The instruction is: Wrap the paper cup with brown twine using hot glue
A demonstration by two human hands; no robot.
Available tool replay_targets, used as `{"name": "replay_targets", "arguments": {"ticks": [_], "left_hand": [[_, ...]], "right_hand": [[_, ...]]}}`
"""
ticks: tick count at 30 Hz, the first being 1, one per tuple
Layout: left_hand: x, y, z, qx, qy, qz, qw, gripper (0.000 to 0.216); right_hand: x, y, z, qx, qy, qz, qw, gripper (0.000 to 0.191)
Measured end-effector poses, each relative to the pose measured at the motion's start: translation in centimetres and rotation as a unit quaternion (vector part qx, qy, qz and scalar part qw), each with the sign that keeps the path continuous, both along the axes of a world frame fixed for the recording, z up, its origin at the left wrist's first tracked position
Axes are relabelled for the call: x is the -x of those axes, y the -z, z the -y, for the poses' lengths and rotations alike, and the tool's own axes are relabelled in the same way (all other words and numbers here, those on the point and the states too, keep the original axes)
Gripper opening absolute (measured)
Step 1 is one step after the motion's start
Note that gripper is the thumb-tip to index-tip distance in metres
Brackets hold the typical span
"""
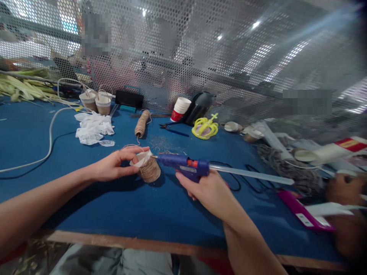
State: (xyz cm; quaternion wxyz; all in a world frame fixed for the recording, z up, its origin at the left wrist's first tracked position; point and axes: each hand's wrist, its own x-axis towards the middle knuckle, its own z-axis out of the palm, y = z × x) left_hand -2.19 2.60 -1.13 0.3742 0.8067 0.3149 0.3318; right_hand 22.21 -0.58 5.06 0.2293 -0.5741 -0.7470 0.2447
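My left hand [124, 162] is closed on the rim of a paper cup [149, 172], its fingers reaching into the mouth. Brown twine wraps the cup's side, and the pale rim is bare. The cup lies tilted on the table. In my right hand [205, 187] is a blue hot glue gun [183, 164], with a long clear glue stick [252, 173] out of its back. The gun's nozzle is at the cup's rim, touching or very close. A strand runs from the cup to a spool of twine [142, 124] behind it.
White crumpled cloth [94, 128], twine-wrapped cups [103, 104], pliers [174, 130], stacked paper cups [180, 109], a black kettle [200, 107] and a yellow crown-shaped piece [205, 128] stand toward the mesh screen. At right are grey cord [298, 172], a purple power strip [304, 214] and another person's blurred hand [346, 189].
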Motion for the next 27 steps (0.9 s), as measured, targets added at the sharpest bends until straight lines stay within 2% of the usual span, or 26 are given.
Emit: {"name": "replay_targets", "arguments": {"ticks": [12, 19, 27], "left_hand": [[-0.02, -0.15, 0.10, -0.004, 0.000, -0.014, 1.000, 0.017], [-0.01, -0.06, 0.15, -0.011, 0.001, -0.013, 1.000, 0.019], [0.09, 0.12, -0.02, -0.006, 0.001, -0.007, 1.000, 0.014]], "right_hand": [[-0.04, 0.58, -0.51, 0.009, 0.021, -0.022, 1.000, 0.028], [-0.09, 0.27, -0.19, -0.014, -0.004, -0.001, 1.000, 0.030], [0.03, 0.15, -0.09, -0.003, 0.002, 0.002, 1.000, 0.032]]}}
